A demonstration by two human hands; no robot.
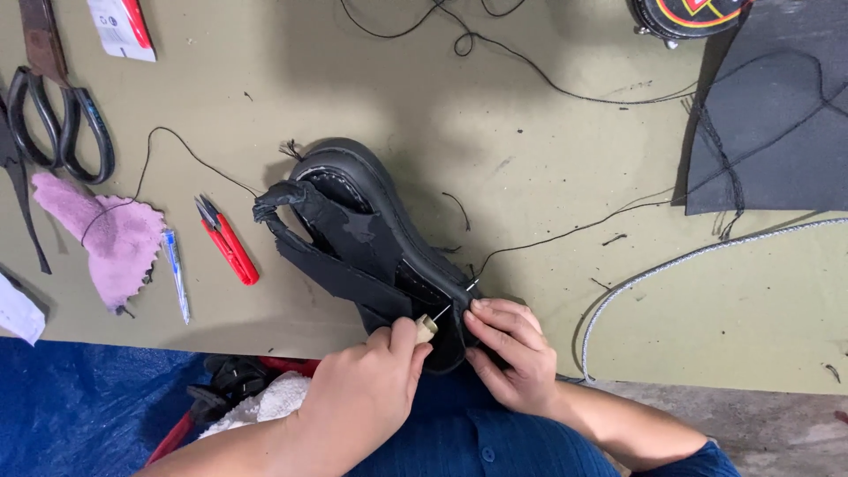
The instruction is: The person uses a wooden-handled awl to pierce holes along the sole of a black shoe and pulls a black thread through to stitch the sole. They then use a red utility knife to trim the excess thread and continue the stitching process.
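A black sandal (353,230) lies sole-up on an olive-green work surface (530,132), its strap end toward the far left. My left hand (362,393) is closed around a stitching awl (428,327) with a pale wooden handle, and the awl's thin metal point is pushed into the near edge of the sole. My right hand (512,353) pinches that same edge of the sandal just right of the point. A black thread (565,231) runs from the stitching spot away to the right.
Large black scissors (62,124), a pink cloth scrap (110,234), red thread snips (228,243) and a pen (177,274) lie at the left. A dark leather sheet (777,124) and a white braided cord (671,265) are at the right. Blue tarp (71,406) covers the floor below.
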